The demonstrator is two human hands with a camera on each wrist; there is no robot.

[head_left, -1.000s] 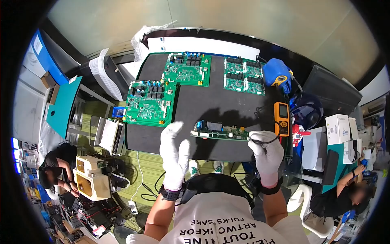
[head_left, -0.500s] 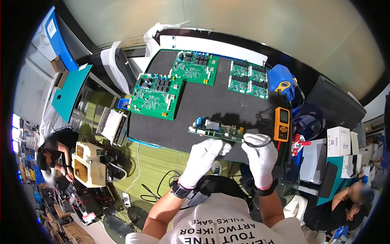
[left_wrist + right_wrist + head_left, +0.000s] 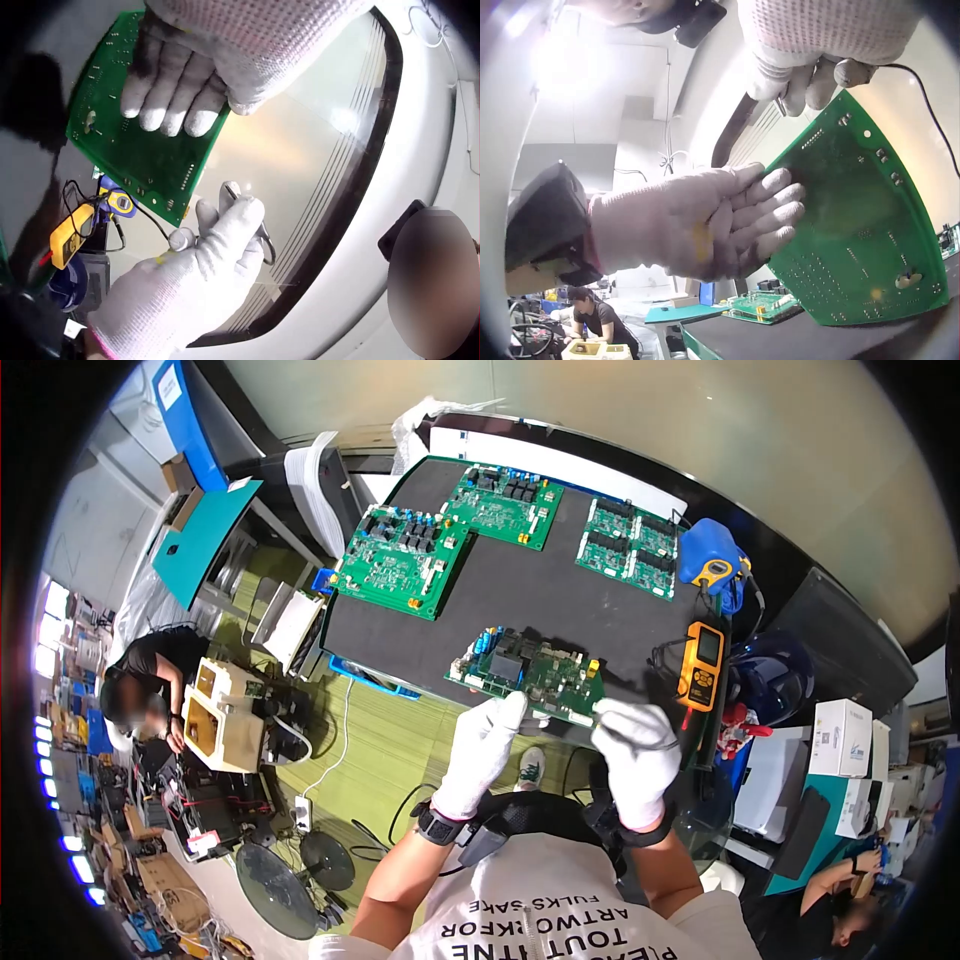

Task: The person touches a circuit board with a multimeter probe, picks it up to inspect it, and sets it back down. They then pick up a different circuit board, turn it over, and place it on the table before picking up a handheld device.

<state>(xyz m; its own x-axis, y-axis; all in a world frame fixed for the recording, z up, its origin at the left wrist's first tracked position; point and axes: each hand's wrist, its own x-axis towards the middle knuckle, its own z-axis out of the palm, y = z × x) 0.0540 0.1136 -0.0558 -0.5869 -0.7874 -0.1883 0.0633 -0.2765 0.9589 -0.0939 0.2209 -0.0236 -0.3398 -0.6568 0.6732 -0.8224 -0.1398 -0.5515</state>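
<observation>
A green circuit board (image 3: 545, 678) is held up above the table's front edge, component side facing the head camera. The white-gloved left hand (image 3: 480, 752) grips its near edge; the left wrist view shows that hand's fingers (image 3: 172, 94) along the underside of the board (image 3: 139, 154). Close to the board's right end, the gloved right hand (image 3: 638, 755) has curled fingers. It pinches a thin dark tool (image 3: 231, 192) joined to a black cable, seen in the left wrist view. Whether the right hand also touches the board, I cannot tell.
Two large green boards (image 3: 400, 565) (image 3: 505, 510) lie at the table's back left, a panel of smaller boards (image 3: 630, 550) at the back right. An orange meter (image 3: 702, 665) and a blue device (image 3: 710, 555) are at the right. Two other people sit beyond.
The left hand has come from beside the board to grip its near edge. The board has tilted, so more of its component face shows. The right hand has shifted slightly and no longer visibly pinches the board's end.
</observation>
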